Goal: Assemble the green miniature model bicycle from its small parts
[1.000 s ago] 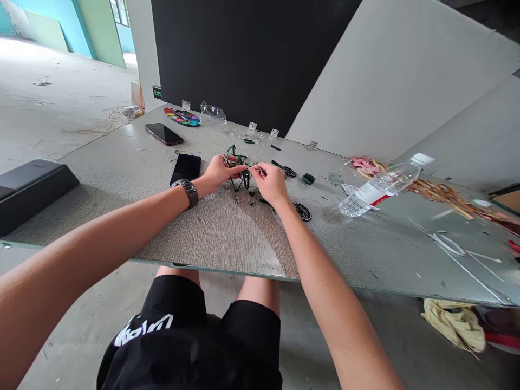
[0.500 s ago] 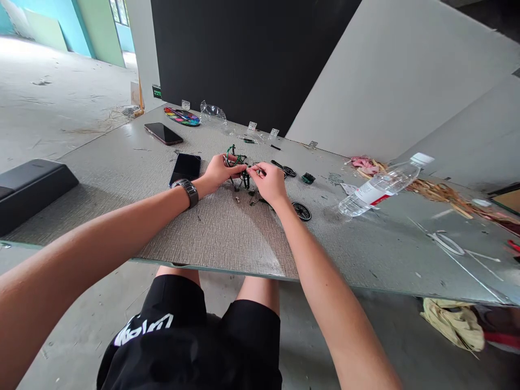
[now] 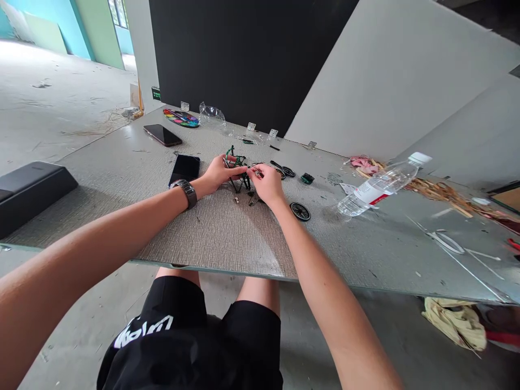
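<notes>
My left hand (image 3: 220, 173), with a dark watch on its wrist, is closed around a small green and black model bicycle frame (image 3: 246, 180). Close against it, my right hand (image 3: 265, 180) has thumb and fingers pinched at the frame's right side. Whatever sits in that pinch is too small to make out. A loose spoked model wheel (image 3: 300, 211) lies to the right of my right wrist. Another wheel (image 3: 288, 171) and dark parts rest just beyond the right hand. Tiny pieces (image 3: 252, 200) lie below the hands.
A clear water bottle (image 3: 371, 189) stands at the right. Two phones (image 3: 163, 135) and a paint palette (image 3: 181, 118) lie to the left and back. A black wedge-shaped case (image 3: 32, 192) sits at far left. A small green-black part (image 3: 307, 178) is right of the hands.
The right hand's fingers have shifted slightly at the bicycle frame. The left hand keeps its hold. The whole view has moved a little.
</notes>
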A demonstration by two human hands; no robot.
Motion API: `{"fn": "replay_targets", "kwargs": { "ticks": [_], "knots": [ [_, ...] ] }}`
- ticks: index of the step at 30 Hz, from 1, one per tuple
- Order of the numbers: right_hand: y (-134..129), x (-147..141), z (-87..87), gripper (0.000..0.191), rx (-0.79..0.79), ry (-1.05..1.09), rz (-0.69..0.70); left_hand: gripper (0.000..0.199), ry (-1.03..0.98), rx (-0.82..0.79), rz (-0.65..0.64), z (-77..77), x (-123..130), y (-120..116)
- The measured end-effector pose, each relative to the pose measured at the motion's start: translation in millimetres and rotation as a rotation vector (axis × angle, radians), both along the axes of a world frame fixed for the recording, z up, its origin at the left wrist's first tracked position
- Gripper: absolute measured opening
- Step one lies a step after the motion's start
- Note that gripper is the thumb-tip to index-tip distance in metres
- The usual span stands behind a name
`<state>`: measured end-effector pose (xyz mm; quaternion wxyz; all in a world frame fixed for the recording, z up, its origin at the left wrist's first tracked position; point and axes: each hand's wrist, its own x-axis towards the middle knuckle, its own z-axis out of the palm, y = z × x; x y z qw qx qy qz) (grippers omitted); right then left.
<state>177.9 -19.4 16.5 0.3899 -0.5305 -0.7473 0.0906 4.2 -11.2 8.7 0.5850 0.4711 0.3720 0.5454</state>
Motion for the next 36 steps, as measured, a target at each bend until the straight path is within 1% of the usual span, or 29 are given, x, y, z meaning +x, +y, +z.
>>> {"fn": "replay_targets", "kwargs": {
  "ticks": [2, 4, 6, 9, 12, 14, 17, 20, 22, 24, 25, 26, 27, 28, 29, 31, 32, 34, 36],
  "knots": [
    [1, 0, -2.0, 0.023, -0.013, -0.012, -0.01, 0.051, 0.076, 0.007, -0.01, -0.5, -1, -1],
    [1, 1, -3.4, 0.023, -0.024, -0.033, -0.023, 0.06, 0.184, 0.049, 0.015, -2.2, -3, 0],
    [1, 1, -4.3, 0.026, -0.029, -0.059, -0.034, 0.064, 0.319, 0.113, 0.05, -4.7, -4, 2],
    [-1, 1, -4.3, 0.029, -0.04, -0.105, -0.042, 0.063, 0.502, 0.177, 0.068, -7.5, -6, 6],
    [-4, -1, -1.8, 0.027, -0.08, -0.153, -0.07, 0.061, 0.677, 0.216, 0.113, -7.0, -6, 8],
    [-6, -2, 0.8, 0.025, -0.104, -0.196, -0.104, 0.058, 0.833, 0.25, 0.159, -4.8, -7, 8],
    [-9, -4, 4.0, 0.025, -0.111, -0.271, -0.14, 0.049, 1.115, 0.348, 0.206, 0.9, -12, 8],
    [-11, -6, 5.1, 0.026, -0.108, -0.34, -0.161, 0.052, 1.334, 0.499, 0.223, 10.3, -20, 8],
    [-12, -7, 4.7, 0.027, -0.106, -0.378, -0.175, 0.055, 1.414, 0.551, 0.192, 19.0, -28, 10],
    [-12, -8, 3.7, 0.027, -0.109, -0.402, -0.185, 0.059, 1.43, 0.513, 0.156, 28.8, -39, 13],
    [-12, -8, 3.1, 0.027, -0.111, -0.408, -0.185, 0.06, 1.443, 0.473, 0.164, 33.4, -46, 16],
    [-12, -8, 2.6, 0.026, -0.113, -0.411, -0.183, 0.06, 1.47, 0.411, 0.202, 37.4, -53, 19],
    [-13, -8, 2.2, 0.026, -0.116, -0.413, -0.18, 0.062, 1.518, 0.361, 0.196, 40.5, -61, 22],
    [-13, -8, 2.0, 0.026, -0.117, -0.415, -0.175, 0.066, 1.579, 0.301, 0.145, 42.6, -68, 25],
    [-13, -8, 1.9, 0.026, -0.119, -0.416, -0.172, 0.071, 1.634, 0.235, 0.062, 43.5, -75, 28],
    [-13, -9, 2.3, 0.026, -0.126, -0.419, -0.176, 0.07, 1.665, 0.124, -0.094, 42.3, -85, 33],
    [-13, -9, 2.6, 0.026, -0.131, -0.419, -0.181, 0.068, 1.669, 0.109, -0.123, 40.6, -88, 35],
    [-13, -10, 3.5, 0.026, -0.138, -0.419, -0.185, 0.065, 1.684, 0.087, -0.099, 36.7, -90, 37],
    [-14, -10, 4.5, 0.026, -0.135, -0.418, -0.18, 0.061, 1.691, 0.118, -0.082, 33.8, -89, 38]
  ]
}}
